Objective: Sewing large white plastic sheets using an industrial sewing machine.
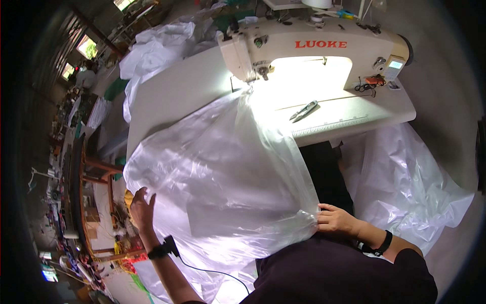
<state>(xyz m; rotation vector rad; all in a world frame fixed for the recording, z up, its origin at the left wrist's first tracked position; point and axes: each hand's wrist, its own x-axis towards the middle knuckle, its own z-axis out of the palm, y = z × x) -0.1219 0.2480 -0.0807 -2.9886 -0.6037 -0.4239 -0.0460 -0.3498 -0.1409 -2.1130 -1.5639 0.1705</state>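
Note:
A large sheet of translucent white plastic (217, 167) spreads from the sewing machine's needle area down over my lap. At its right edge my right hand (335, 220) is closed, pinching a gathered bit of the sheet. My left hand (143, 206) is raised by the sheet's left edge, thumb and fingers apart; whether it touches the plastic I cannot tell. The white sewing machine (283, 45) stands lit beyond, with the sheet's narrow far end under its needle. Silver thread snips (304, 111) lie on the machine bed.
More white plastic (400, 177) hangs to the right of the table. Another crumpled heap (157, 50) lies at the far left of the table (167, 101). A wooden frame (83, 197) stands at the left. A cable (217, 274) runs from my left wristband.

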